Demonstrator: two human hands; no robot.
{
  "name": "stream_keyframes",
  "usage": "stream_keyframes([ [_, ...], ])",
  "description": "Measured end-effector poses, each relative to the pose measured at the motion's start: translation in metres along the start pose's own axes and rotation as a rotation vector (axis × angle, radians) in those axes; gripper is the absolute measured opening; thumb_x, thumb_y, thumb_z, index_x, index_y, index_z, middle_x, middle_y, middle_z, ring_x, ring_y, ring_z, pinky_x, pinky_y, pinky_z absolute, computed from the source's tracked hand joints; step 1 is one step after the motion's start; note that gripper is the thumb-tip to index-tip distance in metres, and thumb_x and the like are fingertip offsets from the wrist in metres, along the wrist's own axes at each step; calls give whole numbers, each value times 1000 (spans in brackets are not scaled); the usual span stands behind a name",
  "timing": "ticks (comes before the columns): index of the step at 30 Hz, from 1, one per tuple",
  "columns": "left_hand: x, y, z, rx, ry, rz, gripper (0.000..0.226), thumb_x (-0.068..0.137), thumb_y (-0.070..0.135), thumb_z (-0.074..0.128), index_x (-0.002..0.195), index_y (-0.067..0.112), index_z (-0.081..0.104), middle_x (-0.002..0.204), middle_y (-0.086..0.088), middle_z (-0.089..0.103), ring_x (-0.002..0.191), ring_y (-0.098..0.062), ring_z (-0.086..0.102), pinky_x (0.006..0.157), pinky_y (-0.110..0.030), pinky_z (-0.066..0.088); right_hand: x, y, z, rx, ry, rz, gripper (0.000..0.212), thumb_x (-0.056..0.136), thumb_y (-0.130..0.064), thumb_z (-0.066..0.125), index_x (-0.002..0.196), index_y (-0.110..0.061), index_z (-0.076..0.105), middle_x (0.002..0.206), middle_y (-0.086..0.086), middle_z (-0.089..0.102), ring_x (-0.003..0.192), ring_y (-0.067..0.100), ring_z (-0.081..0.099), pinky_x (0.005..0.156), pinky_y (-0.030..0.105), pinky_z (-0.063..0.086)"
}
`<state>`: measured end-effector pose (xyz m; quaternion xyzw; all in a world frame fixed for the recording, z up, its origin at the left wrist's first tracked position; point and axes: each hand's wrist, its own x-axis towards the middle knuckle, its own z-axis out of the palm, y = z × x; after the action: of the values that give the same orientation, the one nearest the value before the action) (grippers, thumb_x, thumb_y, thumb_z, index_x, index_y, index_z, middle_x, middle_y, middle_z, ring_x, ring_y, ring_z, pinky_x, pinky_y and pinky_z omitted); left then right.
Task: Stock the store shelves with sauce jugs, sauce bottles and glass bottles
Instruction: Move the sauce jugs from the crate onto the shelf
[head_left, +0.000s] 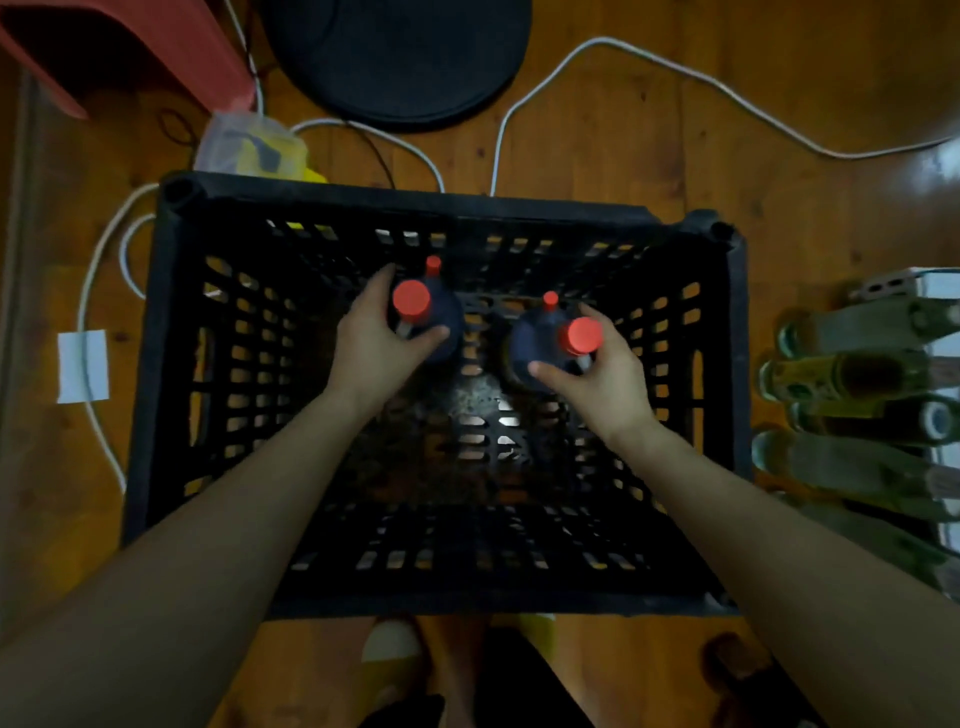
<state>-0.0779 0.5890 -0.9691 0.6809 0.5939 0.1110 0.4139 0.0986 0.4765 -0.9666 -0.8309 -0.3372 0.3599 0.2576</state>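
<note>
1. Wooden floor (623, 130) of glossy orange-brown boards fills the background, and a black slatted plastic crate (415, 200) stands on it in the middle of the view, seen from straight above.
2. Inside the crate, toward its far wall, stand two dark plastic jugs side by side with a small gap between them: the left sauce jug (449, 317) and the right sauce jug (527, 338). Both are upright.
3. Each jug carries two red caps, a large round one and a small one behind it, which makes four red caps in all.
4. The left hand (371, 345) grips the left sauce jug near its top. Its fingers curl over the far side and the thumb wraps across the near side, just under the large cap.
5. The right hand (608, 379) grips the right sauce jug the same way, with the thumb across the near side and the fingers curled behind the large cap.
6. Right of the crate, on the floor, a row of green and clear glass bottles (852, 379) lies on its sides, close together. At least five can be counted, and the lowest ones blur at the edge.
7. One white cable (649, 60) loops over the floor behind and left of the crate.
8. Beyond the crate lie one red plastic stool (130, 47), one black round disc (400, 57) and one clear plastic bag with yellow contents (249, 143).
9. One white paper slip (83, 366) lies left of the crate.
10. No label or writing can be read on any jug or bottle.
</note>
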Motion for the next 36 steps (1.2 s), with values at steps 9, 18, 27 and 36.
stream_keyframes([
  [9,-32,9,-9,-47,-56,58,47,77,8,71,121,9,55,124,-12,58,122,-26,49,97,-19,37,-32,-12,-9,168,77,-42,45,77,-5,71,119,-4,56,102,-5,58,95,5,53,75,-7,34],
  [18,-156,114,-99,-105,-122,-7,49,79,9,70,125,7,53,118,-10,60,114,-24,52,92,-25,40,-152,-86,-108,238,58,3,47,76,-7,73,119,-7,56,103,-7,57,99,6,51,77,-6,33],
  [27,-279,251,-208,-103,-188,162,47,77,6,71,121,8,56,82,7,56,83,-9,51,66,0,33,-323,-174,-232,288,250,56,45,73,-7,75,116,-9,59,111,-4,59,108,8,52,84,-2,36],
  [36,-389,392,-282,9,-468,538,37,80,11,69,115,15,56,90,5,55,89,-10,48,64,-9,30,-511,-225,-347,251,557,155,26,72,-13,77,92,-21,62,75,-18,60,64,-14,57,56,4,40],
])
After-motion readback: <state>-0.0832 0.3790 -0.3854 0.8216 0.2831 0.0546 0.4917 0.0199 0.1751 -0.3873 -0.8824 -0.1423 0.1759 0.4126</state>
